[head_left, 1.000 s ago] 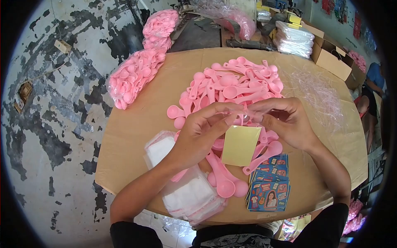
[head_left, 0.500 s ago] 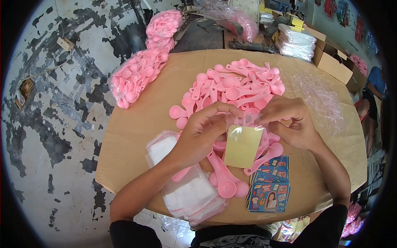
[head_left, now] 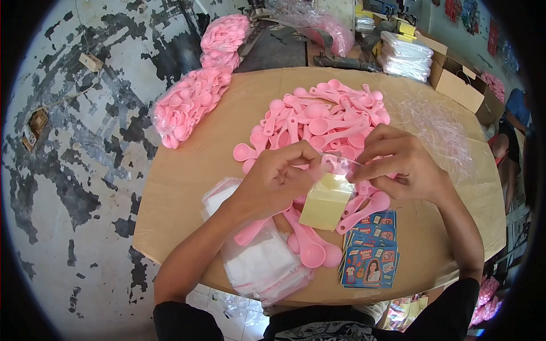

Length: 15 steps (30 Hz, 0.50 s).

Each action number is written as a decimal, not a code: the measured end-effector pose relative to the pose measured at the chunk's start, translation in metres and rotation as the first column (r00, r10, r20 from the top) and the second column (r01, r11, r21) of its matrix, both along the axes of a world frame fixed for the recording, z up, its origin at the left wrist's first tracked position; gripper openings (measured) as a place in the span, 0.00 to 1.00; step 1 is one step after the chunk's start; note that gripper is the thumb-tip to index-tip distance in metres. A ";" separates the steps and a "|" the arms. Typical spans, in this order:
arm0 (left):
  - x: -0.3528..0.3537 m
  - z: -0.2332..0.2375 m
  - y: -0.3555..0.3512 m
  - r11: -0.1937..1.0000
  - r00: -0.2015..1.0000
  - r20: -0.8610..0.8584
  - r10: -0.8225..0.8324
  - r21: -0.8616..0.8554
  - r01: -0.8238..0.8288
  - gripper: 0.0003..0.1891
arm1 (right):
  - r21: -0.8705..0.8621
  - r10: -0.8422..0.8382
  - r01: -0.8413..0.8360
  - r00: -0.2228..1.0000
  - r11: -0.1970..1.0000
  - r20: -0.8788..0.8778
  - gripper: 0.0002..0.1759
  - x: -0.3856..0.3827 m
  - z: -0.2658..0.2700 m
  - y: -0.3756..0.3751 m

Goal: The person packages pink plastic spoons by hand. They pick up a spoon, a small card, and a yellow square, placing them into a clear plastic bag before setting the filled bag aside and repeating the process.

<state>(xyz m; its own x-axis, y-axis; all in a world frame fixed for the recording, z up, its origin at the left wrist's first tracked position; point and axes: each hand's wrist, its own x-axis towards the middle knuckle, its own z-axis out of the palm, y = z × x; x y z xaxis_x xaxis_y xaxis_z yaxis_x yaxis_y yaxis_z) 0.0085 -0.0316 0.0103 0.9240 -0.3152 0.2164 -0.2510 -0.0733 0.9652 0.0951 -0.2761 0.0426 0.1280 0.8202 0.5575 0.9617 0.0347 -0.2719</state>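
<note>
A small clear plastic bag (head_left: 340, 165) is stretched between my two hands, with a pale yellow card (head_left: 325, 203) inside. My left hand (head_left: 282, 177) pinches the bag's upper left edge. At the upper right, my right hand (head_left: 401, 166) grips the same bag, fingers curled and thumb tucked in. Just beyond both hands lies a heap of pink measuring spoons (head_left: 327, 122). More pink spoons (head_left: 311, 250) rest below the card. Flat clear bags (head_left: 264, 258) lie under my left forearm, and blue printed cards (head_left: 371, 266) are stacked to the right.
Brown paper covers the round table (head_left: 182, 210). Plastic sacks of pink spoons (head_left: 193, 102) sit at its left edge. Loose clear strands (head_left: 438, 133) lie on the right. Behind are stacked plastic packs (head_left: 406, 57) and a cardboard box (head_left: 458, 85). Another person (head_left: 516, 113) is at far right.
The bag and yellow card have tilted and shifted slightly left. My right hand's fingers have spread across the bag's top edge, and my left hand has turned a little.
</note>
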 end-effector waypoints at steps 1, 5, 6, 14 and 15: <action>-0.002 0.002 -0.003 0.999 0.999 -0.031 0.033 0.026 -0.033 0.07 | 0.017 -0.053 0.052 0.998 0.999 0.033 0.17 0.003 0.001 -0.002; 0.001 0.002 0.001 1.000 0.998 -0.055 -0.008 0.002 0.008 0.12 | 0.095 -0.179 0.243 0.882 0.965 -0.436 0.15 -0.021 0.009 0.011; 0.002 0.002 0.001 0.999 0.998 -0.022 -0.052 0.001 0.052 0.13 | 0.041 -0.197 0.260 0.815 0.965 -0.545 0.15 -0.031 0.013 0.014; -0.065 0.054 0.039 0.955 0.953 0.276 0.124 0.227 -0.190 0.17 | -0.344 -0.397 0.227 0.707 0.911 -0.585 0.11 -0.041 0.066 -0.062; -0.083 0.052 0.057 0.903 0.946 0.320 0.051 0.391 -0.180 0.17 | -0.555 -0.453 0.134 0.744 0.821 -0.491 0.12 -0.042 0.073 -0.085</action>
<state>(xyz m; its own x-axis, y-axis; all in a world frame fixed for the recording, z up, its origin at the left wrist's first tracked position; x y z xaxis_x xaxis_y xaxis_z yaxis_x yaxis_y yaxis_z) -0.0743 0.0251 0.0627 0.8730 -0.3301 0.3590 -0.4836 -0.4912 0.7245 0.0536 -0.3609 0.1159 0.5699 0.8090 -0.1437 0.5425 -0.5018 -0.6737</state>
